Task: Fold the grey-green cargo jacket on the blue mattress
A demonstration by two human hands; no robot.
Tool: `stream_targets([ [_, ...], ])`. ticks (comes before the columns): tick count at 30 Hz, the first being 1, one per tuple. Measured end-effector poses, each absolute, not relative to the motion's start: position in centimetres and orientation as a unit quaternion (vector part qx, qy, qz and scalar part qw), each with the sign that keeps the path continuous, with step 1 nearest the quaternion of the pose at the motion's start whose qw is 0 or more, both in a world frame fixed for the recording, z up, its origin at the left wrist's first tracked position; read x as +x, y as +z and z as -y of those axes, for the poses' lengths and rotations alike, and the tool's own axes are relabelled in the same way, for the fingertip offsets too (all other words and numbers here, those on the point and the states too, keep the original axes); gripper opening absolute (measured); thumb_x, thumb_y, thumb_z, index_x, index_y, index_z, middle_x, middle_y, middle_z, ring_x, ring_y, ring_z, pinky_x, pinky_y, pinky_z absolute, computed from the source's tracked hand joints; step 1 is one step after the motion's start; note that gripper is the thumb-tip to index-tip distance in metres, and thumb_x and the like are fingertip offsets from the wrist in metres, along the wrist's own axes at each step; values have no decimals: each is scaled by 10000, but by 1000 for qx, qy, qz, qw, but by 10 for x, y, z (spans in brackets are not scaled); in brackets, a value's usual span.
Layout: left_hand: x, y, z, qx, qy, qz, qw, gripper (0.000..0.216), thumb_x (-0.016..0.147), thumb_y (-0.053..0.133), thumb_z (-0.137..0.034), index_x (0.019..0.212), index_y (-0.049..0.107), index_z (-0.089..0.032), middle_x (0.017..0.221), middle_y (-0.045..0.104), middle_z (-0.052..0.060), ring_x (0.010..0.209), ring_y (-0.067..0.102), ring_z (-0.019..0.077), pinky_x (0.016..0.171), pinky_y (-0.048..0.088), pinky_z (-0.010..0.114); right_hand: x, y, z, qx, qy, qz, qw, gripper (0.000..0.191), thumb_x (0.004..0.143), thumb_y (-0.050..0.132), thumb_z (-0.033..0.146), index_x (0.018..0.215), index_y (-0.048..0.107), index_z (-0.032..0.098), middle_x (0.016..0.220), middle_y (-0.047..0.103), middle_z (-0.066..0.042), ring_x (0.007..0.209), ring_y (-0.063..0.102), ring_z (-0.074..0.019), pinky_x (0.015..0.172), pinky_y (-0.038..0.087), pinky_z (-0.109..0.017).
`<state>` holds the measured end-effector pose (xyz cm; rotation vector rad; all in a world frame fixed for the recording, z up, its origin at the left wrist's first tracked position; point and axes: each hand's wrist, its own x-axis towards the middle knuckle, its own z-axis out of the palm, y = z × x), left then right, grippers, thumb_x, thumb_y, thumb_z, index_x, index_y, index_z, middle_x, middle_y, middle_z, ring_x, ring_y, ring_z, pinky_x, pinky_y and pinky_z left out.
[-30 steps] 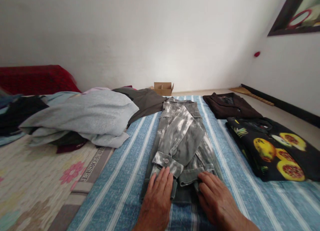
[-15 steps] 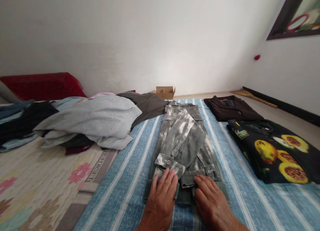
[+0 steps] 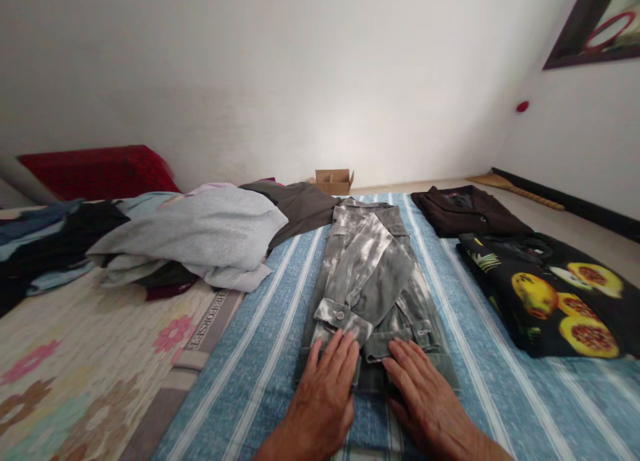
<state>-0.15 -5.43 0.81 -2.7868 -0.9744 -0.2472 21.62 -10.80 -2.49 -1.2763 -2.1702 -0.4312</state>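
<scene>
A grey, white-mottled denim jacket (image 3: pixel 385 274) lies on the blue striped cloth, its sleeves folded inward over the body. One buttoned cuff (image 3: pixel 340 316) rests near the lower left part of the garment. My left hand (image 3: pixel 325 384) lies on the jacket's lower edge, fingers stretched out just under that cuff. Beside it, my right hand (image 3: pixel 425 388) presses on the lower right part, fingers extended over the other cuff's edge. Neither hand grips the fabric. The right thumb is partly hidden under the hand.
To the right lie a folded black fruit-print garment (image 3: pixel 555 294) and a dark brown one (image 3: pixel 465 211). A heap of loose clothes with a grey piece (image 3: pixel 195 228) on top sits at left, on a floral mat (image 3: pixel 125 341). A small cardboard box (image 3: pixel 334 181) stands by the wall.
The view has shifted slightly, so the scene sits a little differently. Both hands stay on the jacket's lower edge; the right hand's fingers look somewhat straighter.
</scene>
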Motion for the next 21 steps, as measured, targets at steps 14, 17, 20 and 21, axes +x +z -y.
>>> stream_targets([
  [14,-5,-11,51,-934,-70,330,116,839,587,428,-52,1420,350,-104,1506,342,130,1415,216,297,1097,290,538,197,-31,92,-482,-308,777,264,381,832,399,172,1161,590,189,1060,687,-144,1020,635,-286,815,529,-398],
  [17,-6,-14,48,-930,-81,329,140,801,612,425,-41,1408,370,-110,1494,366,122,1414,222,285,1097,304,504,205,-29,88,-444,-334,792,253,390,831,368,129,1139,603,172,1030,703,-115,991,643,-244,817,514,-345],
  [20,-6,-19,44,-928,-106,321,155,778,629,433,-47,1402,373,-108,1464,412,132,1406,246,281,1087,326,484,209,-25,84,-443,-349,784,259,388,838,351,110,1119,613,169,993,714,-89,946,652,-219,794,503,-312],
  [21,-6,-21,43,-928,-114,317,159,767,632,437,-50,1395,380,-105,1452,429,135,1401,256,281,1082,335,477,209,-24,83,-446,-349,782,262,386,846,348,119,1124,611,174,982,715,-84,936,653,-218,785,501,-312],
])
